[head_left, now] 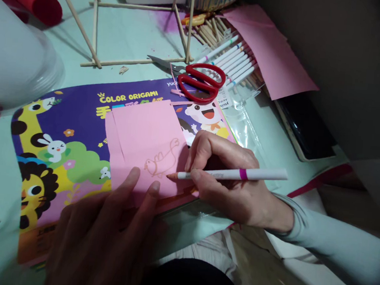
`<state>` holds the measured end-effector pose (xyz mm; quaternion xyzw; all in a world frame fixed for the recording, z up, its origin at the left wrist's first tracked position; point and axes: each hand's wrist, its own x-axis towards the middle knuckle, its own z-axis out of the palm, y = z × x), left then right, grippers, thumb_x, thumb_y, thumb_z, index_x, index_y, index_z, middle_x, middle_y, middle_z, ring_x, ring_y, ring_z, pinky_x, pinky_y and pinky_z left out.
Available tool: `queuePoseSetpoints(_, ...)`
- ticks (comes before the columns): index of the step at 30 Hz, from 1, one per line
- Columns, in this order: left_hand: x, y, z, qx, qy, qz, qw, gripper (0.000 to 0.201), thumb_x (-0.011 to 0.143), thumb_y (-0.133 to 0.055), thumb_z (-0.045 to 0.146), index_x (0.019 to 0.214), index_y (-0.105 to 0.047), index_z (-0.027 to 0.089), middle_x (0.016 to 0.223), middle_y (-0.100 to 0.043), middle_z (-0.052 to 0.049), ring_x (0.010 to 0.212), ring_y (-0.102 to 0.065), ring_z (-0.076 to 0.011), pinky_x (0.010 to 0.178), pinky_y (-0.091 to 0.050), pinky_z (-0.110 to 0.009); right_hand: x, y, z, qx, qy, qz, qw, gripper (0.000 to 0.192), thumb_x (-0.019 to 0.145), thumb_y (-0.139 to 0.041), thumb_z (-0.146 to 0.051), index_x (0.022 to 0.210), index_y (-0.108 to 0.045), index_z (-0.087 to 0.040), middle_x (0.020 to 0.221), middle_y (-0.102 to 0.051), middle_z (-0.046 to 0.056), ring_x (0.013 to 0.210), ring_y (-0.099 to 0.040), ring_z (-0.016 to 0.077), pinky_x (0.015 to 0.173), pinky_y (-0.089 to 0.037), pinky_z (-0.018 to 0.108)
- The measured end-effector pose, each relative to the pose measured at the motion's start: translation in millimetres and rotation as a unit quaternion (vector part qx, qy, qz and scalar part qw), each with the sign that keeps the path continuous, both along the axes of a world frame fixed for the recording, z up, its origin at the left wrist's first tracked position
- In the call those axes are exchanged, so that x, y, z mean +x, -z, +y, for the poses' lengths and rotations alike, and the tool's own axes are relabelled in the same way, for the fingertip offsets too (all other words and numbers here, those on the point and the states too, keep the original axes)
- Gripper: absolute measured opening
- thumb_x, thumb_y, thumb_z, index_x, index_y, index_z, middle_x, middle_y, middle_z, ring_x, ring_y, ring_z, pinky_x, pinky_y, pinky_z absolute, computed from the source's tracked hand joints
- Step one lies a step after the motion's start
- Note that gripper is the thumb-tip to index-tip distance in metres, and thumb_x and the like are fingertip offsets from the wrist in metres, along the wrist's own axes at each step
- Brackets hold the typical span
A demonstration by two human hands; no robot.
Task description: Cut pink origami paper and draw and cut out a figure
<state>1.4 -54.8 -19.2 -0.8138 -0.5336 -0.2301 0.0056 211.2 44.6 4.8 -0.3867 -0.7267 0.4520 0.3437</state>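
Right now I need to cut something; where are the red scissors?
In the head view, the red scissors lie right of centre, on the origami pack's top edge, beside the row of markers.

Matt pink paper (143, 143) lies on a glossy origami pack (61, 122); the marker (233, 174) looks like smooth plastic.

Paper sheet (143, 138) on origami pack (75, 119), scissors (198, 81) behind, markers (237, 62) behind-right.

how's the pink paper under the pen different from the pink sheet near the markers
The pink paper bears an orange drawing; the pink sheet looks blank. The left hand presses on the paper; the sheet lies untouched. The paper rests on an origami pack, the sheet beside markers. Both are pink.
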Motion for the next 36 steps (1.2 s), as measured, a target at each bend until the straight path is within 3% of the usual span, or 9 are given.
queuePoseSetpoints(7, 4, 2.0, -3, -0.002, -0.006, -0.017, 1.0, 0.044, 0.086, -0.07, 0.019, 0.13, -0.063, 0.021, 0.134, -0.064, -0.016, 0.114, -0.062, -0.0391, 0.095, -0.048, -0.061, 0, -2.1, -2, -0.013, 0.035, 0.015, 0.999, 0.016, 0.076, -0.058, -0.011, 0.068, -0.05, -0.022, 0.074, -0.056, 0.001, 0.066, -0.051, 0.0146, 0.058, -0.04, 0.032)
queuePoseSetpoints(11, 3, 1.4, -2, 0.001, -0.002, -0.012, 1.0, 0.043, 0.084, -0.071, 0.015, 0.126, -0.064, 0.018, 0.134, -0.064, -0.018, 0.112, -0.061, -0.0405, 0.093, -0.047, -0.061, 2, 3.1, 0, -0.078, 0.051, 0.091, 0.991, 0.017, 0.084, -0.063, -0.018, 0.072, -0.052, -0.022, 0.076, -0.06, 0.0, 0.069, -0.057, 0.0156, 0.064, -0.047, 0.033)
queuePoseSetpoints(14, -3, 1.6, 2, 0.009, 0.017, 0.01, 1.0, 0.042, 0.084, -0.072, 0.018, 0.125, -0.064, 0.019, 0.135, -0.063, -0.017, 0.107, -0.063, -0.0383, 0.089, -0.049, -0.056, 2, 10.0, 4, -0.121, 0.065, 0.186, 0.973, 0.017, 0.088, -0.064, -0.021, 0.075, -0.053, -0.022, 0.076, -0.059, -0.002, 0.062, -0.054, 0.0121, 0.06, -0.047, 0.03)
queuePoseSetpoints(18, -8, 1.2, 8, 0.053, 0.065, 0.064, 0.994, 0.045, 0.084, -0.072, 0.026, 0.128, -0.063, 0.016, 0.131, -0.065, -0.018, 0.095, -0.065, -0.0334, 0.08, -0.05, -0.049, 2, 13.0, 10, -0.179, 0.124, 0.311, 0.925, 0.017, 0.086, -0.059, -0.015, 0.072, -0.053, -0.02, 0.073, -0.055, -0.003, 0.059, -0.049, 0.0091, 0.055, -0.043, 0.025)
queuePoseSetpoints(23, 0, -0.8, 3, 0.022, -0.011, 0.017, 1.0, 0.037, 0.089, -0.066, 0.018, 0.126, -0.064, 0.021, 0.139, -0.06, -0.015, 0.1, -0.064, -0.0319, 0.086, -0.049, -0.049, 2, 6.6, 14, -0.22, 0.159, 0.365, 0.891, 0.015, 0.083, -0.059, -0.011, 0.07, -0.055, -0.017, 0.072, -0.053, -0.002, 0.06, -0.05, 0.0078, 0.059, -0.043, 0.022)
queuePoseSetpoints(27, -1, 1.7, 0, 0.033, -0.023, 0.001, 0.999, 0.037, 0.089, -0.065, 0.018, 0.126, -0.064, 0.019, 0.143, -0.057, -0.015, 0.105, -0.063, -0.0332, 0.09, -0.049, -0.05, 2, 3.5, 10, -0.234, 0.139, 0.367, 0.889, 0.016, 0.084, -0.06, -0.01, 0.07, -0.057, -0.016, 0.077, -0.056, 0.0, 0.063, -0.051, 0.0078, 0.06, -0.044, 0.021)
queuePoseSetpoints(30, -9, 6.1, 2, 0.058, 0.008, 0.015, 0.998, 0.033, 0.089, -0.065, 0.025, 0.122, -0.066, 0.019, 0.146, -0.055, -0.013, 0.11, -0.063, -0.0331, 0.095, -0.049, -0.048, 4, 4.9, 8, -0.245, 0.122, 0.364, 0.89, 0.014, 0.086, -0.061, -0.01, 0.074, -0.058, -0.016, 0.081, -0.057, 0.0, 0.064, -0.052, 0.0072, 0.062, -0.045, 0.021)
queuePoseSetpoints(36, -21, 11.6, 0, 0.078, 0.044, 0.038, 0.995, 0.035, 0.084, -0.071, 0.019, 0.118, -0.068, 0.013, 0.137, -0.061, -0.02, 0.111, -0.064, -0.0354, 0.097, -0.047, -0.051, 6, 12.9, 1, -0.201, 0.042, 0.276, 0.939, 0.004, 0.093, -0.063, -0.019, 0.094, -0.06, -0.021, 0.092, -0.063, 0.002, 0.079, -0.063, 0.0135, 0.071, -0.052, 0.028)
